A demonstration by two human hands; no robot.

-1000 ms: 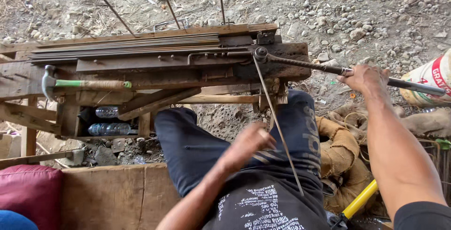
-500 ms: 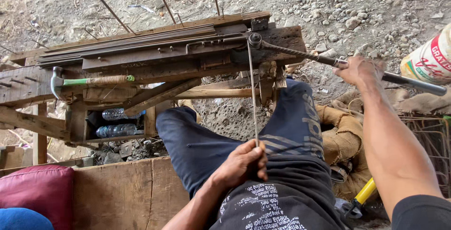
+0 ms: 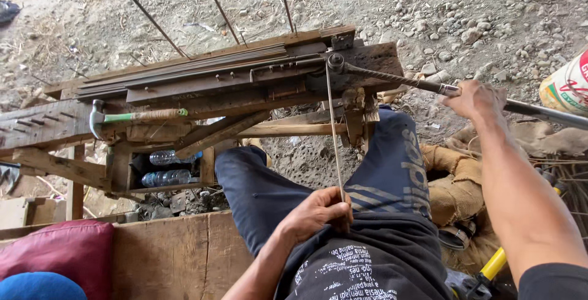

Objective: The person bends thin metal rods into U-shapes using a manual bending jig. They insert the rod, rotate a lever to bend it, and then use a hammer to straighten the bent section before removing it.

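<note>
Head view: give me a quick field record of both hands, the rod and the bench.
left hand: closed on the near end of the thin steel rod
right hand: gripping the long lever bar
rod: runs from the bender pivot back toward the lap
bench: rough timber, straight rods stacked along the top
hammer: lying on the bench, left side
bottles: two, in the box under the bench

You're at an outdoor rebar-bending site: bare gravel ground point(image 3: 465, 12), a rough wooden bench point(image 3: 202, 92) stacked with steel rods point(image 3: 184, 70), a hammer point(image 3: 131, 117) along its front edge.
</note>
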